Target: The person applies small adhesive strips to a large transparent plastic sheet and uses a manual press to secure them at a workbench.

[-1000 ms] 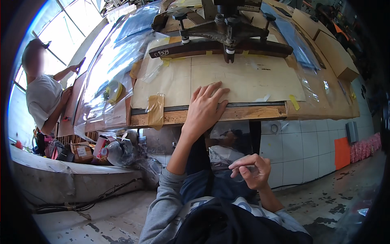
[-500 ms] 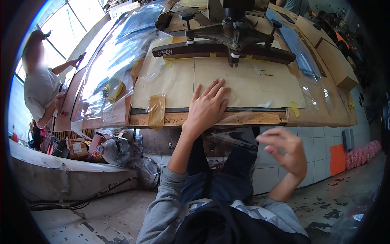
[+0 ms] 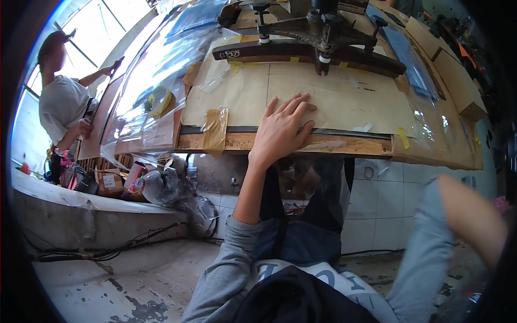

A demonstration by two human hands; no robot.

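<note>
A cream sheet point(image 3: 344, 107) is lain on by the left hand point(image 3: 283, 129) at the near side of the worktop point(image 3: 366, 145).
The left hand is laid palm down, fingers spread, with nothing gripped; only a blurred right forearm point(image 3: 468, 215) is seen, so the state of the right hand cannot be told. The sheet is overhung along its far side by a dark beam point(image 3: 301, 52) and overlapped at near left by brown tape point(image 3: 215, 129). It is judged light, thin, easily creased and apt to slide, best steadied by a flat palm and held by its near right edge, clear of the tape.
</note>
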